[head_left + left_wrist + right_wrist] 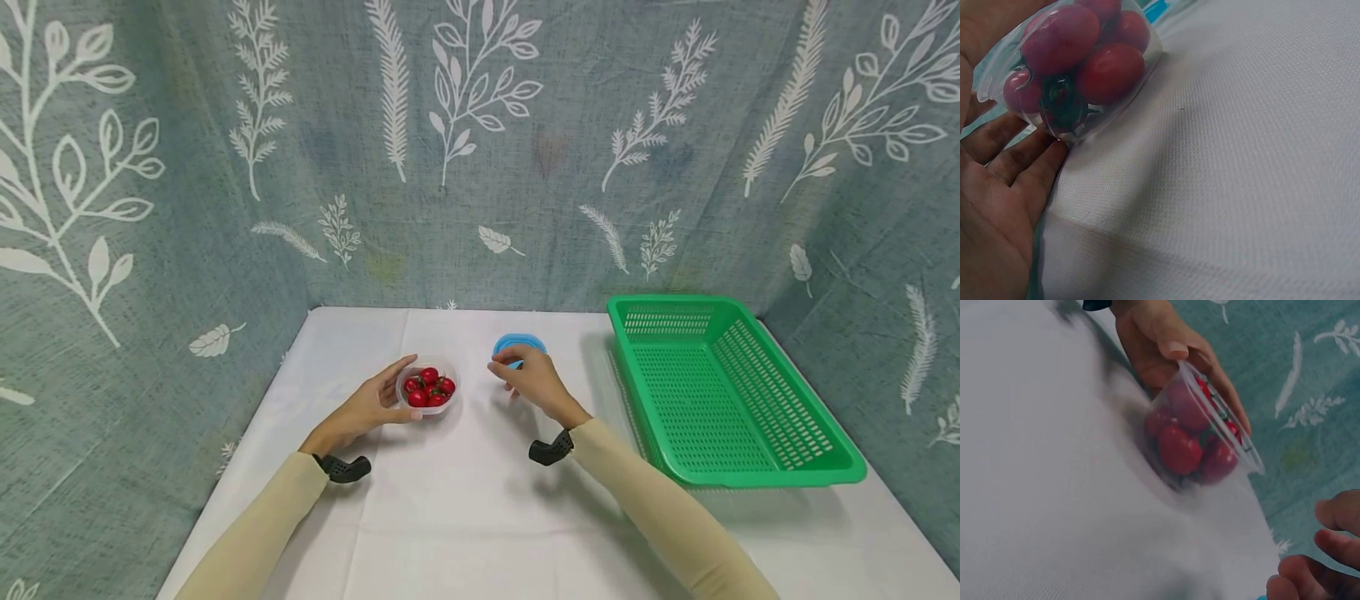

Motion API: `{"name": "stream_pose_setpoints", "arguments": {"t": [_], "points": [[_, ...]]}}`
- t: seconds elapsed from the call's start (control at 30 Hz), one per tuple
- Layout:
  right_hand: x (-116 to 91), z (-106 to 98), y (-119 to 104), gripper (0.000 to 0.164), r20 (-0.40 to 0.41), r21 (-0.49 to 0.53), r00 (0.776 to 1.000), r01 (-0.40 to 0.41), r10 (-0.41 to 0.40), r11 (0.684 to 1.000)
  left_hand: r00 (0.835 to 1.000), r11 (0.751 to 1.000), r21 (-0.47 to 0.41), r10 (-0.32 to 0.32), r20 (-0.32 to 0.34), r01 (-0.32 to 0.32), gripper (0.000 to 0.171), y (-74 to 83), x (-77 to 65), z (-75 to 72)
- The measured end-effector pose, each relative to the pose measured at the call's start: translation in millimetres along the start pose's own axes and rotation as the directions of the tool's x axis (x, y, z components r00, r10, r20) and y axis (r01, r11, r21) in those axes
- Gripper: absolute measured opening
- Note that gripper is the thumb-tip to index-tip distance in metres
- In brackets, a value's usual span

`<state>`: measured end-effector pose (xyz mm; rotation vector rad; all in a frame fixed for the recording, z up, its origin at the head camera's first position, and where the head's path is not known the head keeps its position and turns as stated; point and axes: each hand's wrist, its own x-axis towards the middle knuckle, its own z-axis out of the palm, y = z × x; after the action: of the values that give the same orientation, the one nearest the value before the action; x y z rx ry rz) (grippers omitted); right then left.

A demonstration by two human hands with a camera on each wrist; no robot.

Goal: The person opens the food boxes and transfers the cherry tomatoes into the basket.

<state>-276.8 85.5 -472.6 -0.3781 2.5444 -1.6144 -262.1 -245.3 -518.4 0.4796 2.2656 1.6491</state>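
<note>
**A:** What do you need to watch on your left?

**B:** Your left hand cups the clear plastic tub of cherry tomatoes, fingers curled round its near side, thumb at the rim. The tub sits on the white table, left of centre. The wrist views suggest it may be tipped; lean it further and I judge the tomatoes could roll out, since nothing covers them.

**A:** And on your right?

**B:** Your right hand pinches the blue lid just beyond the tub. A thin fingertip hold like that could slip, and a lid pressed down crooked might pop off or squash the top fruit.

**A:** Anything farther right?

**B:** A green slatted basket stands well apart, near the table's right edge.
</note>
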Motion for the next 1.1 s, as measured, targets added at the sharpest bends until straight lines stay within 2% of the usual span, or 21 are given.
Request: {"name": "stream_pose_setpoints", "arguments": {"t": [0.13,0.33,0.73,0.9,1.1], "points": [[0,6,-10,0.03,0.067,0.001,0.997,0.045,-0.045,0.999,1.0,1.0,0.005,0.004,-0.003,-0.004,0.11,-1.6,0.1,0.0],[1,17,-26,0.029,0.144,-0.043,0.985,0.097,-0.09,0.994,1.0,0.999,-0.032,0.002,0.002,-0.002,0.111,-1.5,-1.0,-0.4],[7,41,-44,0.032,0.243,-0.134,0.958,0.192,-0.155,0.972,1.0,0.999,-0.051,0.017,0.013,-0.017,0.107,-0.7,0.0,-1.1],[7,52,-48,0.031,0.288,-0.144,0.944,0.208,-0.16,0.968,0.999,0.999,-0.043,0.026,0.022,-0.025,0.107,-1.3,-1.2,-1.3],[6,65,-52,0.031,0.334,-0.149,0.934,0.188,-0.13,0.971,0.999,0.999,-0.046,0.018,0.028,-0.017,0.106,-0.9,-2.7,-1.3]]}}
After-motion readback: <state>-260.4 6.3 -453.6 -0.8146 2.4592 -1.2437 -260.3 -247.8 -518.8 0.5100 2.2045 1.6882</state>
